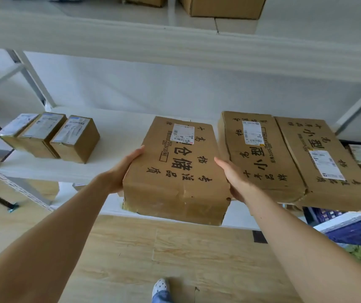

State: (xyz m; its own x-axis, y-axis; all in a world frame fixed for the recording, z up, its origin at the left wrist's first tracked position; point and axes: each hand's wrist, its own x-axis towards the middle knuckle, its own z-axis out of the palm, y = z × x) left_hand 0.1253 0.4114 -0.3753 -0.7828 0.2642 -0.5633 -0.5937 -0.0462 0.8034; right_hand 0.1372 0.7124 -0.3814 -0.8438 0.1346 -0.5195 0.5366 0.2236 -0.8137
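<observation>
White shelf board [118, 132] on metal rack, pale wall behind. On board, far left: three small labelled boxes [50, 136] in a row. Left hand [120, 169] flat, fingers straight, pressing left side of printed carton [175, 171]. Carton mid-board, near end overhanging board's front edge. Right hand [234, 178] flat against carton's right side. On board, right: two flat cartons [260, 154] touching. Below board: wood-look floor [153, 248].

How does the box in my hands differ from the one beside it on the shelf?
The held box reaches the shelf edge, pressed between left hand and right hand; the neighbouring box sits farther back, ungripped. Held box's label is squarish, neighbouring box's taller. Both are printed cardboard.
</observation>
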